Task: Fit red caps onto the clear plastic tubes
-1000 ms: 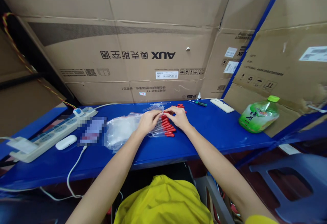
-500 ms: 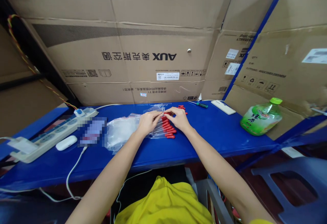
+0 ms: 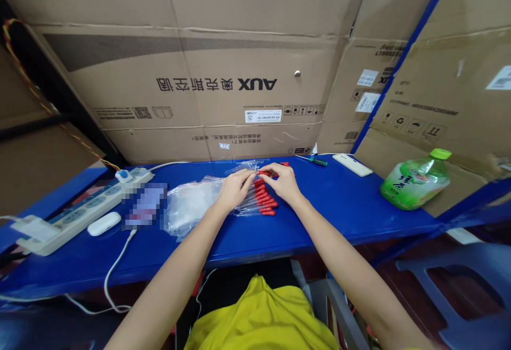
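Note:
On the blue shelf [image 3: 343,206] lies a row of clear tubes with red caps [image 3: 265,201]. My left hand [image 3: 232,190] rests on the tubes' clear ends, fingers curled and pinched at the top of the row. My right hand [image 3: 283,182] meets it from the right, fingertips pinched on a red-capped tube [image 3: 264,173] between the two hands. A pile of clear plastic bags [image 3: 189,206] lies just left of my left hand. A few loose red caps [image 3: 285,164] sit behind my right hand.
A white power strip [image 3: 80,209] and a white oval case [image 3: 104,223] lie at the left, with a white cable [image 3: 115,265] hanging over the front edge. A green bottle [image 3: 417,182], a white remote [image 3: 352,165] and a small screwdriver [image 3: 315,161] lie at the right. Cardboard boxes [image 3: 223,73] wall the back.
Both hands stay together at the top of the tube row with only slight finger movement. The view has shifted a little.

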A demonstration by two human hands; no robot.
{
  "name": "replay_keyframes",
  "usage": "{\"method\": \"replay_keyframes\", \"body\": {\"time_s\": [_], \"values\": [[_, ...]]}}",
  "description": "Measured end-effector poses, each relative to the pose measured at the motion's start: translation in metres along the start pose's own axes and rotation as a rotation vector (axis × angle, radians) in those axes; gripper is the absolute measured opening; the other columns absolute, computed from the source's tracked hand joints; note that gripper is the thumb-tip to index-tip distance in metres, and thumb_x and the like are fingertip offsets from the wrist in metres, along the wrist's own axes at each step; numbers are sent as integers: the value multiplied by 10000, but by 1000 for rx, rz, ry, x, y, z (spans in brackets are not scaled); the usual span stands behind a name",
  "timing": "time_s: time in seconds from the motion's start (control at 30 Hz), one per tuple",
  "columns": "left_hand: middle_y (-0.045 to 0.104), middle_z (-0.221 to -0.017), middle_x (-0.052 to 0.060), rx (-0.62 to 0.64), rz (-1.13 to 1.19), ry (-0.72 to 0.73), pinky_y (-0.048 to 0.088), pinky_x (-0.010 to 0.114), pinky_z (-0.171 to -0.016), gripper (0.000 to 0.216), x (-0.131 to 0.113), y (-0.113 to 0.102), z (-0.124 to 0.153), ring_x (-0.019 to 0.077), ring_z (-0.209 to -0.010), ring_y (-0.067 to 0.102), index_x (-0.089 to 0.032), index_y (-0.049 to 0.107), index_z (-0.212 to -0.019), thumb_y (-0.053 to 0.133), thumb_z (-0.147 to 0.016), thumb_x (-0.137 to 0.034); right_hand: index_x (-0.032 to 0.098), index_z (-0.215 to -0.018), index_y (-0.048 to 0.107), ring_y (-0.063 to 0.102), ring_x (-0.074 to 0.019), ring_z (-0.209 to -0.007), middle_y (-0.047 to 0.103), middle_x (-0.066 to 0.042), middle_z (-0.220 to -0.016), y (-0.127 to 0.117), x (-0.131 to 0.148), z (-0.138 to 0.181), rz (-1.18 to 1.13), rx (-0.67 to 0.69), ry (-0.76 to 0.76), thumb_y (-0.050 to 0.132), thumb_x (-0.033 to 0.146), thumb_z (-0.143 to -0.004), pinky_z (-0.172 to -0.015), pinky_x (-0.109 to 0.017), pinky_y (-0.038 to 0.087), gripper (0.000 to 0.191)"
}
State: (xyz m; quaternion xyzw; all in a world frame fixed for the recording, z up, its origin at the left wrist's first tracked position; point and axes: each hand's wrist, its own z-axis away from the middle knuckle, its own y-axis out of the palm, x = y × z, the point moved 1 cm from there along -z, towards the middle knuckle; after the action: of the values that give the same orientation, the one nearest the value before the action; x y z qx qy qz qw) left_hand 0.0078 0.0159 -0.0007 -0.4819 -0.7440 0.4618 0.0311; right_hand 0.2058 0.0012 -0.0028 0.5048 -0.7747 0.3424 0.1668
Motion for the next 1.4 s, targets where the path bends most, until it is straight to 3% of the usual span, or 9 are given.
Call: {"method": "replay_keyframes", "body": {"time_s": [0.23, 0.43, 0.97, 1.4], "values": [[729, -1052, 91, -72, 52, 48, 514, 332, -912, 368, -3, -4, -2, 217, -988, 679, -198, 724, -1123, 424, -1095, -409, 229, -1061, 782, 758, -215, -882, 804, -66, -1030, -3, -1, 1, -74, -4, 63, 720, 320, -917, -809, -345, 603, 181], [723, -1016, 91, -69, 32, 26, 519, 332, -892, 382, -4, -7, -1, 220, -964, 678, -204, 749, -1115, 442, -1086, -429, 228, -949, 790, 759, -216, -839, 806, -51, -937, -5, 2, 1, -119, 21, 103, 741, 431, -910, -801, -343, 604, 213], [766, -1021, 105, -71, 159, 44, 525, 351, -871, 401, -7, -8, -2, 230, -934, 692, -184, 777, -1077, 467, -1078, -438, 221, -942, 804, 782, -253, -869, 816, -68, -937, 2, -4, 7, -299, -22, 173, 819, 510, -818, -834, -390, 635, 314], [704, -886, 88, -41, 43, 194, 482, 318, -788, 347, 2, -4, -1, 204, -859, 644, -160, 765, -1066, 476, -1086, -350, 197, -910, 826, 789, -268, -868, 824, -84, -936, 3, -3, 10, -294, -32, 170, 849, 487, -782, -848, -395, 636, 317]]}}
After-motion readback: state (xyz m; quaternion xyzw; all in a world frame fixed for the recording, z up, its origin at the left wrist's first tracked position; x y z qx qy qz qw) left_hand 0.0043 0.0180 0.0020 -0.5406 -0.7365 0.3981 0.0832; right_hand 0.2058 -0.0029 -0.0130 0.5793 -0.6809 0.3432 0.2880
